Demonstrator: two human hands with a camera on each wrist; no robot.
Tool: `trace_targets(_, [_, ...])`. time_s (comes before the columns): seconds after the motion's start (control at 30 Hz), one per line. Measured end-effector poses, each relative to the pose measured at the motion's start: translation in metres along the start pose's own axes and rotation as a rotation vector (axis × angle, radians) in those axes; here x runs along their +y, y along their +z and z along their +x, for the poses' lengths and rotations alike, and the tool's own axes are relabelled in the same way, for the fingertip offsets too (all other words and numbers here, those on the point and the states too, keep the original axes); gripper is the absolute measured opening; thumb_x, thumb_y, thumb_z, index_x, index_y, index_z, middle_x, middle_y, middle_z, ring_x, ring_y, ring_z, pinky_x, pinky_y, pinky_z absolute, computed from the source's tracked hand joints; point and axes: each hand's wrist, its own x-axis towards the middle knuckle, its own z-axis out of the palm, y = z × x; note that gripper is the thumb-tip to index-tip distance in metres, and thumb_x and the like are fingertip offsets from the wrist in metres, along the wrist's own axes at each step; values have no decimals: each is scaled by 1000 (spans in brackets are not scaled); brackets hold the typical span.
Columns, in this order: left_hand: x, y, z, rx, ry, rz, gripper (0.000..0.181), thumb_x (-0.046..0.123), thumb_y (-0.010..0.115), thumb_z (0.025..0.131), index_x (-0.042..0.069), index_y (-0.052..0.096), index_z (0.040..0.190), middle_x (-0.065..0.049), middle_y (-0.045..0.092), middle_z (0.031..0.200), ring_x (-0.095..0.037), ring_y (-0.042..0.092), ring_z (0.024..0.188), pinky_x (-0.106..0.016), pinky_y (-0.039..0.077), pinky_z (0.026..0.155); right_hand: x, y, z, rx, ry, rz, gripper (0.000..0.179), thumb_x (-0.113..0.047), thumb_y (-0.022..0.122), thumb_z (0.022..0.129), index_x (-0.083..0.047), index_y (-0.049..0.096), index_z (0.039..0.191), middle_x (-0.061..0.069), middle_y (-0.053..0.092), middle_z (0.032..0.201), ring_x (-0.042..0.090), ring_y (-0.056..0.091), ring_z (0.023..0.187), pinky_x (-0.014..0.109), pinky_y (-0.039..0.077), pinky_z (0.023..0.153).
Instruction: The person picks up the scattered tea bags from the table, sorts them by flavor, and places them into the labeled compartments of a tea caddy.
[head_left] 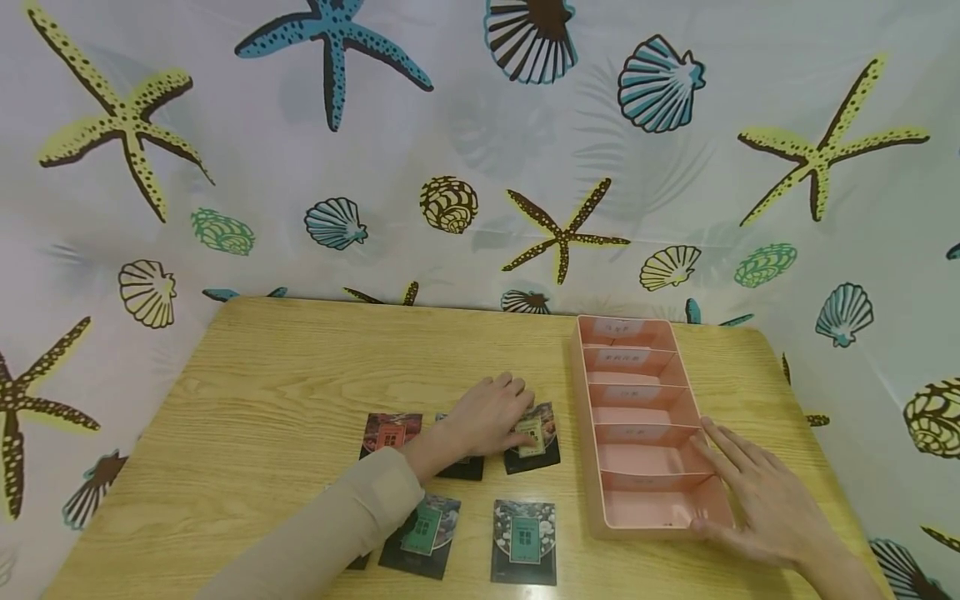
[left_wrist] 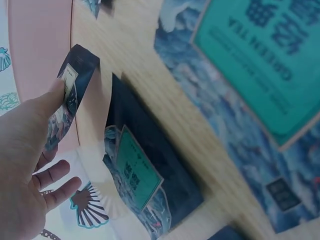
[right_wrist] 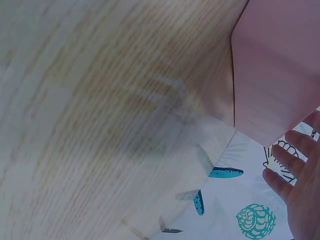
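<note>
- The yellow packet [head_left: 543,433] is flat and dark, a pale yellow label set amid a colourful printed picture.
- The box [head_left: 590,442] is pink and open-topped, with dividers making five compartments in one row; white tags mark its inner walls.
- The table [head_left: 300,367] has light wood grain; white cloth [head_left: 465,125] with starfish and shells hangs behind and beside it.
- Also on the table: a red packet [head_left: 392,432], two green packets [head_left: 525,542], and others partly covered by the left arm [head_left: 330,521].
- The left grip [head_left: 487,417] pinches the yellow packet, thumb across its front, just left of the box; the left wrist view shows it tilted.
- The right grip [head_left: 765,500] is released, fingers extended at the box's right wall.
</note>
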Motion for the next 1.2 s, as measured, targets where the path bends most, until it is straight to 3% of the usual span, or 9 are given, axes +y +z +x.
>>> trace_targets(0.33, [-8,-5,5,111,41,28,41,57,62,101,17,70,104,-1,68,100,-18,62,90,-33,54,76,-1,0,1,5,-1,-6,106,-76,74,78,-14,47,159,10,41,169,37,50,143,58,49,105])
trace_targets(0.87, [-25,-29,28,233,44,49,35,50,59,104,16,68,102,-1,69,98,-19,63,89,-33,55,75,-1,1,0,9,-6,-10,105,-75,74,78,-14,47,159,11,41,169,37,50,143,59,49,105])
trace_targets(1.2, [-38,-36,47,260,25,30,35,47,58,106,14,65,99,-3,67,94,-21,62,88,-32,54,73,0,2,-2,14,-10,-14,105,-74,75,78,-14,47,159,10,40,170,36,51,142,59,51,103])
